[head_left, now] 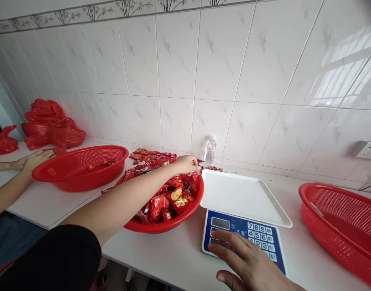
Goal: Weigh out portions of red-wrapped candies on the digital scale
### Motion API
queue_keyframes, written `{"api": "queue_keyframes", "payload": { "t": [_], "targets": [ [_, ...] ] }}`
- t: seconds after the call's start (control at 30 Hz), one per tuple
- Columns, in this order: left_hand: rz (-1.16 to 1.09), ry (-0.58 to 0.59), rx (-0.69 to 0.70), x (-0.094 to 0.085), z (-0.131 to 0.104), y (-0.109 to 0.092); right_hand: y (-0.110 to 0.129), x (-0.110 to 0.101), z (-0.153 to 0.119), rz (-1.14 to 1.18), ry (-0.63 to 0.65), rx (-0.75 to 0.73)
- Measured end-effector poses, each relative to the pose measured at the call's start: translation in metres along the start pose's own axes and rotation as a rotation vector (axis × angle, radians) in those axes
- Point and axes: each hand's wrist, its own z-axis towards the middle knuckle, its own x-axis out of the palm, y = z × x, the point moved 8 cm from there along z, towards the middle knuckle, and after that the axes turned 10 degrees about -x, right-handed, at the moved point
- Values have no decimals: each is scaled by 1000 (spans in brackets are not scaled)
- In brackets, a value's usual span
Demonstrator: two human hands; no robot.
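Observation:
My left hand (187, 164) reaches across a round red basket (200, 194) heaped with red snack packets (159, 206). Its fingers are closed together over the basket's far right side. A small packet edge shows just under them, but what they hold I cannot make out. Over the keypad and displays of a blue and white digital scale (215, 216) hovers my right hand (249, 260), open, its fingers spread and nothing in it. The scale's white tray (234, 192) is bare.
More packets (145, 155) lie behind the basket, near a clear plastic bottle (210, 151) by the wall. At left, another person's hands (36, 159) are beside a second red basket (91, 178). Tied red bags (51, 127) sit farther back. Another red basket (327, 226) stands at right.

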Motion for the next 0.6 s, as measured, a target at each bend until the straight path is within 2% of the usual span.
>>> {"api": "queue_keyframes", "payload": {
  "t": [0.1,0.17,0.33,0.43,0.53,0.6],
  "targets": [
    [-239,115,12,19,-3,-16,3,2,2,12,-16,-11],
    [-256,180,15,32,-3,-20,4,4,2,16,-17,-15],
    [226,133,19,40,2,-3,3,1,-3,-5,-13,-2],
    [477,220,22,47,-2,12,2,-1,-6,-8,-6,8],
    [638,265,32,53,-10,20,4,1,-6,-5,0,5],
    [676,229,46,54,-14,20,5,3,-5,-6,-4,0]
  ]
}}
